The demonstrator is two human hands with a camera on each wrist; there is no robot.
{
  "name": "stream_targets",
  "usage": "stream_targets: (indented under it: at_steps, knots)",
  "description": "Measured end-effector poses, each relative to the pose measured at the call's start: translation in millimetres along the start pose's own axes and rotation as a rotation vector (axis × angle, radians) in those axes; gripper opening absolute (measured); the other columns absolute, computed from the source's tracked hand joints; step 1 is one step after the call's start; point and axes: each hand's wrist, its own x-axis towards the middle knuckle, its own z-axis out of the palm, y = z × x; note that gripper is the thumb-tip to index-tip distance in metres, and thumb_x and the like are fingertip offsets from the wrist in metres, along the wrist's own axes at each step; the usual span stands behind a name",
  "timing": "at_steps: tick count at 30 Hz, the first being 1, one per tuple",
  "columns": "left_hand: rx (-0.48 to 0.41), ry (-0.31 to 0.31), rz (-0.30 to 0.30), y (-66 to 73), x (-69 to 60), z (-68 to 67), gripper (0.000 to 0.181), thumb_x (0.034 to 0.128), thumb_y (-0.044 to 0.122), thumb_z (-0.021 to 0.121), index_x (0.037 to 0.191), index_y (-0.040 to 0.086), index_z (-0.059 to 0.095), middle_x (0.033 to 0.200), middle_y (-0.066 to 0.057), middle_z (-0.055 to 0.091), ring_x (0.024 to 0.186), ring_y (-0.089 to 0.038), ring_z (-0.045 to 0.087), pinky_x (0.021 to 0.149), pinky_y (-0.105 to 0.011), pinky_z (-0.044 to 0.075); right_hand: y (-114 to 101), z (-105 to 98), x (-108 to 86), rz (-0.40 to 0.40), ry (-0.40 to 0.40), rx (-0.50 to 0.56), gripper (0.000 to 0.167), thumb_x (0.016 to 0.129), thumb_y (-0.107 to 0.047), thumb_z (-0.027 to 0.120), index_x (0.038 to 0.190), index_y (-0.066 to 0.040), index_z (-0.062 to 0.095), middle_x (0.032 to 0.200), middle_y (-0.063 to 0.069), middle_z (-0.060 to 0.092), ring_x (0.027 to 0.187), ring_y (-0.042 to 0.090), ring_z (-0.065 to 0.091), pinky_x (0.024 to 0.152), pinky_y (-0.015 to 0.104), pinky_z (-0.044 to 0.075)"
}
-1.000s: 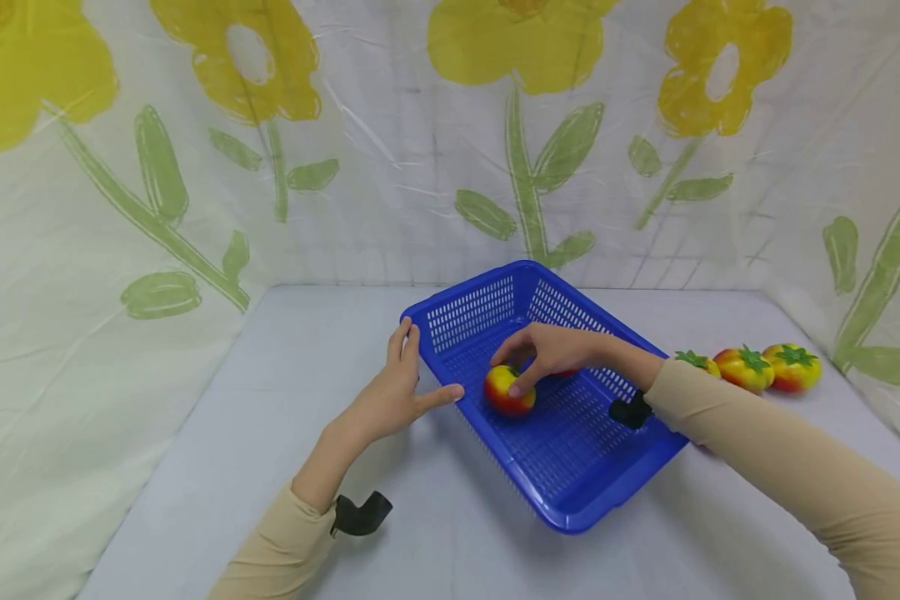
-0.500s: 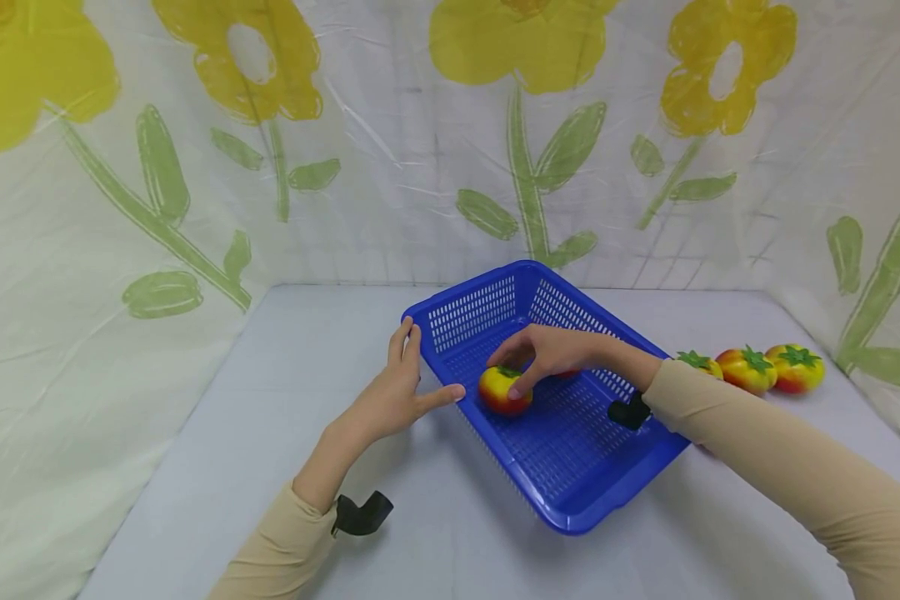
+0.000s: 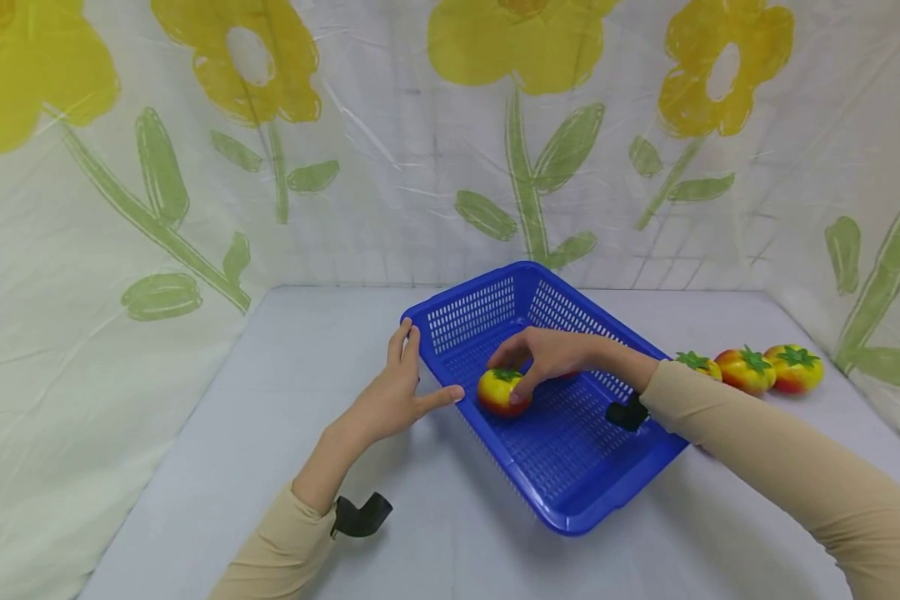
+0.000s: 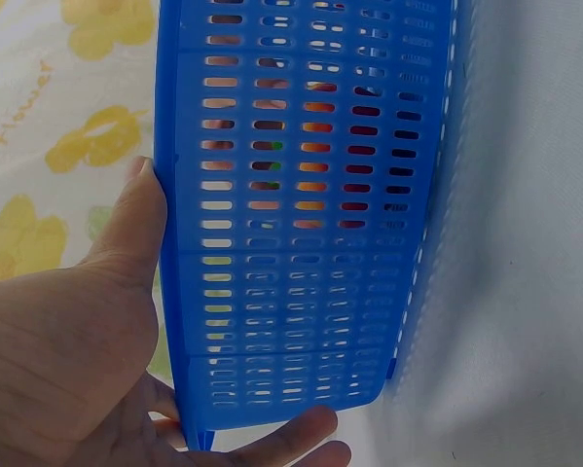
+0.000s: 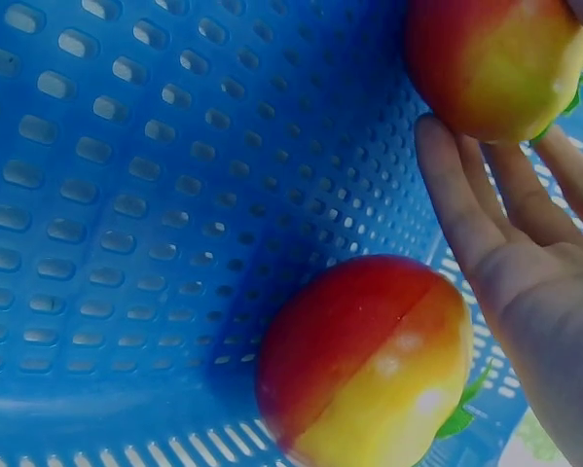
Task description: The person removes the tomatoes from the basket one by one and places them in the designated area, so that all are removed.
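A blue plastic basket (image 3: 547, 492) with slotted walls stands at an angle on the table. My right hand (image 3: 551, 352) reaches into it and holds a red-and-yellow tomato (image 3: 501, 395), with green leaves on top, close to the left wall. In the right wrist view the thumb and fingertips are around that tomato (image 5: 495, 68). A second tomato (image 5: 369, 360) lies in the basket beneath the palm; the head view shows only a sliver of it. My left hand (image 3: 390, 400) touches the basket's left rim with fingers and thumb extended and spread apart.
Right of the basket, a row of similar tomatoes (image 3: 746, 369) lies on the white-covered table (image 3: 270, 467); my right sleeve partly covers the nearest. A curtain (image 3: 390, 192) painted with yellow flowers surrounds the back and sides.
The held tomato has shifted slightly left and turned, so its green leaves show more on top. My right hand has moved a little with it; the left hand and basket look unchanged.
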Motion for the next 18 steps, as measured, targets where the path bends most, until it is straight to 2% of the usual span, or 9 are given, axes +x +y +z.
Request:
stream_targets:
  at_steps: [9, 18]
  knots:
    - [0.001, -0.002, 0.002, -0.2, -0.2, 0.0, 0.121, 0.0819, 0.068, 0.063, 0.156, 0.004, -0.008, 0.161, -0.011, -0.021, 0.124, -0.036, 0.052, 0.095, -0.045, 0.048, 0.9, 1.6, 0.3, -0.014, -0.039, -0.015, 0.057, 0.081, -0.031, 0.082, 0.134, -0.019, 0.062, 0.126, -0.005, 0.062, 0.120, 0.022, 0.052, 0.103, 0.045, 0.041]
    - [0.000, 0.000, 0.006, -0.6, 0.1, 0.4, 0.121, 0.0823, 0.067, 0.063, 0.156, 0.004, -0.008, 0.161, -0.011, -0.021, 0.124, -0.037, 0.052, 0.095, -0.046, 0.048, -1.2, 2.1, -0.1, -0.034, -0.067, 0.010, 0.060, 0.082, -0.028, 0.082, 0.137, -0.016, 0.060, 0.129, -0.004, 0.061, 0.124, 0.022, 0.051, 0.104, 0.045, 0.040]
